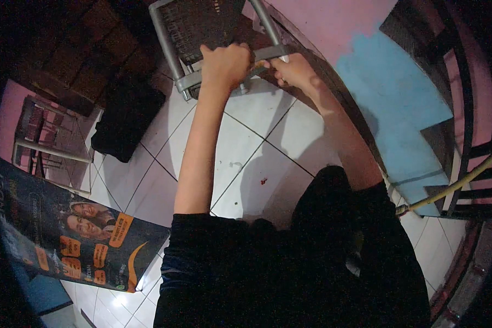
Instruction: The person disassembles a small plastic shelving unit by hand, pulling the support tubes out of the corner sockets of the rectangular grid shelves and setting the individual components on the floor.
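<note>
A grey tubular metal frame [171, 46] with a dark, patterned panel [205, 27] stands at the top of the view, and a flat grey crossbar [190, 81] joins its near ends. My left hand [227, 65] is closed over the middle of that crossbar, its thumb raised to the left. At the crossbar's right end, my right hand [296, 72] is closed with fingers curled under. Something small and yellowish-brown [258, 64] shows between my hands, beside my right fingertips. What my right fingers grip is hidden.
White floor tiles [240, 142] lie below my arms, with small red and dark bits. A black object [128, 120] rests to the left, near a dark printed banner [87, 235]. At right are a pink-and-blue surface [393, 104], a black rack [464, 109] and a yellowish pole [448, 188].
</note>
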Motion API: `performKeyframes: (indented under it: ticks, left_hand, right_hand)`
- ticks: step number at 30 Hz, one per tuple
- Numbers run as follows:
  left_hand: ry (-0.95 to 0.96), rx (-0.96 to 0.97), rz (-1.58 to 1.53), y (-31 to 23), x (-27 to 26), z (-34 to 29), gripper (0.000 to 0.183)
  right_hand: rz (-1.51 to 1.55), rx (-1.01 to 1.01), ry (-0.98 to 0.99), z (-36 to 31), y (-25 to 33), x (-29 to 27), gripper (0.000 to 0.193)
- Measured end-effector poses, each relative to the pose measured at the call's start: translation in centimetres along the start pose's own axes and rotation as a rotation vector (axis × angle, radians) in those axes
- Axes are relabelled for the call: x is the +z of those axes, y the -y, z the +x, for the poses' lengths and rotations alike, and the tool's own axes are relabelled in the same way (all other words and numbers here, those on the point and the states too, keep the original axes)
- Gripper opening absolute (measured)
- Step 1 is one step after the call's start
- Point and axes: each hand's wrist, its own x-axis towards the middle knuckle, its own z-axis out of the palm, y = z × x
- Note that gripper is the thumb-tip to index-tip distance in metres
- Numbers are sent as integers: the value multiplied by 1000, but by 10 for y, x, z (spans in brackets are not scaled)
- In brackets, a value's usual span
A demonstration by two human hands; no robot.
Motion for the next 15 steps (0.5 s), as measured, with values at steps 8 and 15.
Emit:
performKeyframes:
  ticks: [8,15]
  left_hand:
    - [-103,165,104,13,-1,-8,19]
    - [-19,115,105,10,2,-5,17]
  right_hand:
    - [755,132,316,-22,-4,12,18]
    - [289,19,-89,-20,-3,29,21]
